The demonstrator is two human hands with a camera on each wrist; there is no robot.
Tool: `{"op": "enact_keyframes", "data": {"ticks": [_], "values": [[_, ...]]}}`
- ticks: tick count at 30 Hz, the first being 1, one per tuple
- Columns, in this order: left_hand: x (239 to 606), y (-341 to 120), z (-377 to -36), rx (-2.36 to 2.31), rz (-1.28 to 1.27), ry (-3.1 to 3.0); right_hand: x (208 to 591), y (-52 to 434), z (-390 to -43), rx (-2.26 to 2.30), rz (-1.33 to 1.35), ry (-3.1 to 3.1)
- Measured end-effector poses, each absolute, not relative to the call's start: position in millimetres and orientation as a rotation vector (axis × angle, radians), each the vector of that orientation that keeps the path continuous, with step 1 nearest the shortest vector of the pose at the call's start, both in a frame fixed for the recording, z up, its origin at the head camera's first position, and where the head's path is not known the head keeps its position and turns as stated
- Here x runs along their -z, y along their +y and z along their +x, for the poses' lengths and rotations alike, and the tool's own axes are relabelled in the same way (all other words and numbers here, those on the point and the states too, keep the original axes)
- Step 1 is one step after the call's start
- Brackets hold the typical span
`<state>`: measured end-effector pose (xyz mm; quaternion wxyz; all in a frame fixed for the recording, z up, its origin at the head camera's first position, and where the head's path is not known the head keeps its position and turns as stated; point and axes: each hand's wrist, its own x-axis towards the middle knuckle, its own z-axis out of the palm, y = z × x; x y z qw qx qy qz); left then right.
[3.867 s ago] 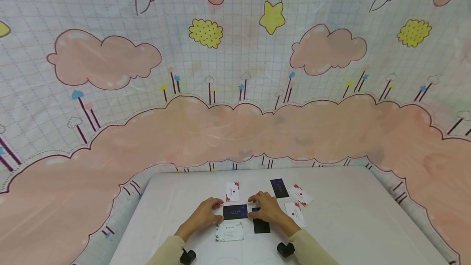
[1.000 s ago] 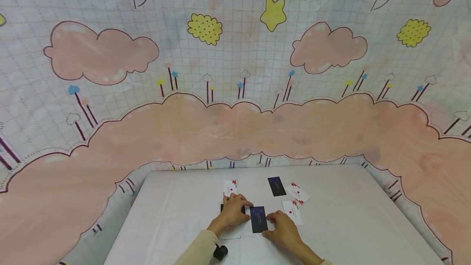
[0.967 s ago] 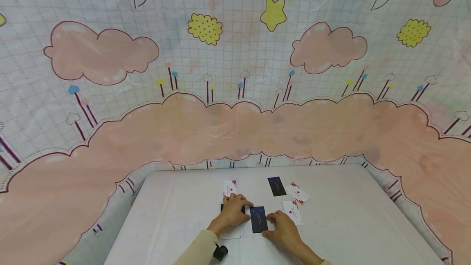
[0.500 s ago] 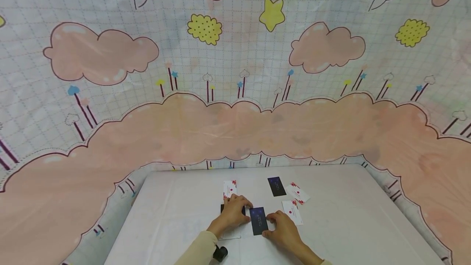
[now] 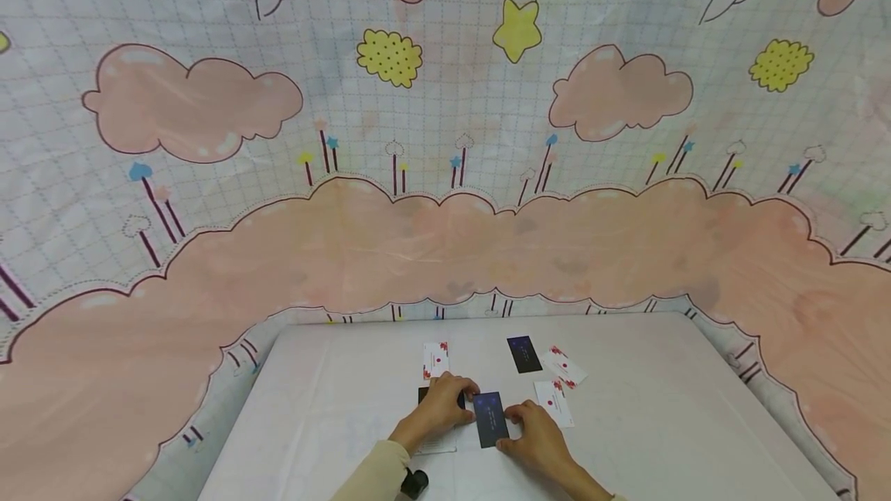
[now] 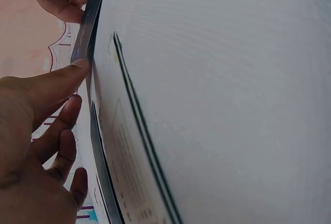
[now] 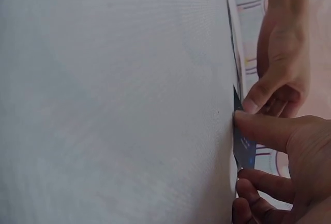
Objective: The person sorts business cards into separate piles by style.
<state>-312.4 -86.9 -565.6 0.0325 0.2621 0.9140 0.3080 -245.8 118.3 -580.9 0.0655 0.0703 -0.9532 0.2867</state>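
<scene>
A dark blue card (image 5: 491,419) lies on the white table (image 5: 661,416), near the middle of its near part, with its long side going from near to far. The left hand (image 5: 443,403) is at the left side of this card, and its thumb tip presses on the card's edge in the left wrist view, the fingers loosely bent. The right hand (image 5: 536,430) is at the right side of the card; in the right wrist view its fingertips (image 7: 243,116) press on the card's edge, so both hands pinch the card between them. The card looks a little lifted at one side, but how much, I cannot tell.

Under the left hand there is a black card (image 5: 423,395), mostly hidden, and a white card with green print (image 5: 437,447) lies just near of it. Farther on the table is a white card with red flowers (image 5: 435,359). To the right, a second dark card (image 5: 524,353) lies far, and two more white flower cards (image 5: 556,403) lie near it, close together. A cloth with pink clouds (image 5: 445,246) hangs behind the table.
</scene>
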Motion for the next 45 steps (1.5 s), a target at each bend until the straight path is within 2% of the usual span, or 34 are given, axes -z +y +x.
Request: {"op": "enact_keyframes", "data": {"ticks": [14,36,45], "values": [[569.4,-91.8,-318.6,-1.054,0.924,2.734,580.6,115.6,-244.6,-0.847,0.219,-2.885],[561.3,-83.2,-309.2,-1.121,0.862,2.844,573.2,112.7,-244.9,-0.973,0.190,-2.745],[553.6,-89.0,-307.8,-0.973,1.030,2.966,565.5,119.2,-250.2,-0.999,0.299,-2.766]]}}
